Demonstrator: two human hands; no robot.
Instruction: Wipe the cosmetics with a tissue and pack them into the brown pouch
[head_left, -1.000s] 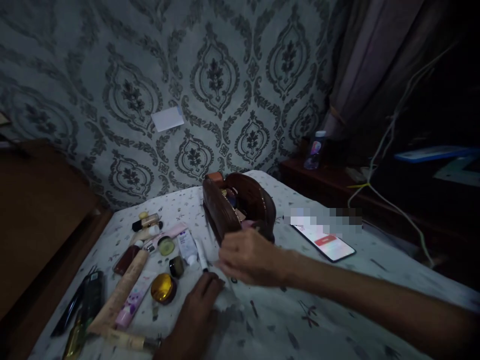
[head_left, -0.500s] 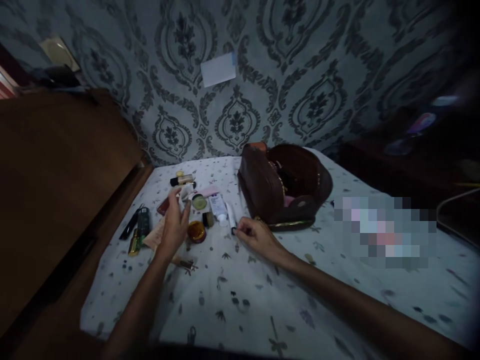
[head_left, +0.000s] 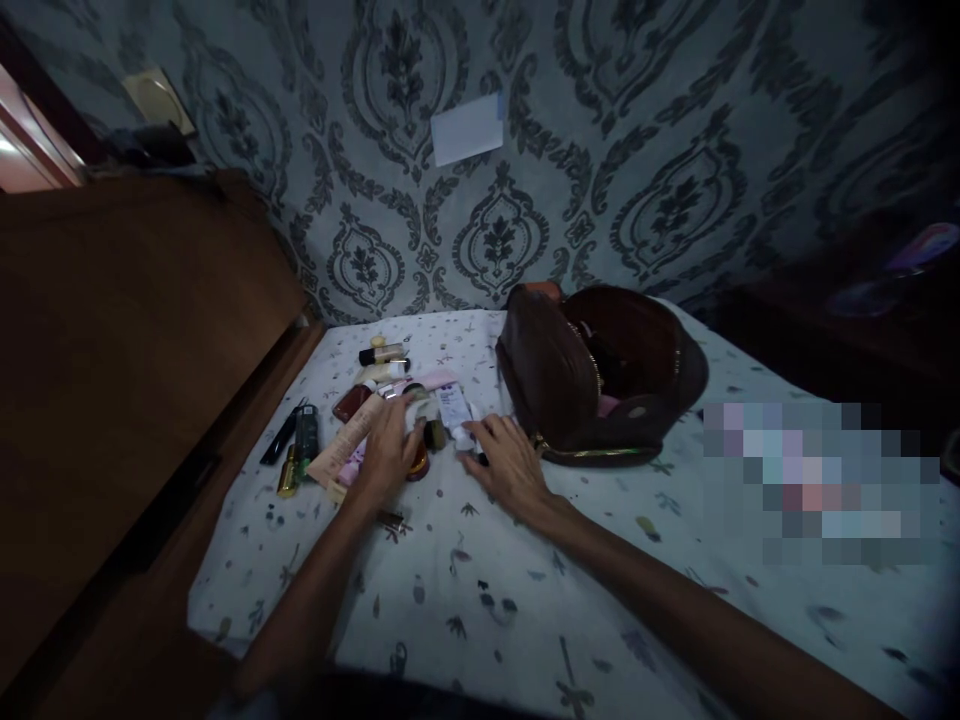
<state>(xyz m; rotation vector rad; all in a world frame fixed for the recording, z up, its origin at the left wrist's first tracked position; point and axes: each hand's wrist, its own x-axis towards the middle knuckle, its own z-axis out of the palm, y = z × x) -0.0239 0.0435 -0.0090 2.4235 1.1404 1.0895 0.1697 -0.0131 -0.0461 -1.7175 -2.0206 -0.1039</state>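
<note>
Cosmetics [head_left: 349, 440] lay in a loose cluster on the cloth, under and around our fingers. Our left hand [head_left: 385, 448] reached down among them with its fingers bent; blur kept us from telling whether they gripped anything. Our right hand [head_left: 511, 463] had its fingers parted, their tips at the cap end of a soft, flattish white tube [head_left: 451, 402]; we saw nothing clasped in them. Between our hands sat a squat, round dark jar [head_left: 434, 434], and a glossy amber jar [head_left: 420, 464] showed partly behind our left hand. Farther left, we had a slender gold vial [head_left: 287, 473] beside a cylindrical dark bottle [head_left: 307, 435]. On our right, just beyond the fingers, a smooth, leather-like brown bag [head_left: 534, 372] gaped, its rounded mouth edged with a metallic zip. Beneath everything stretched the pale, leaf-printed cloth [head_left: 450, 590], and behind it rose a wall [head_left: 499, 245] of scrolling medallions.
</note>
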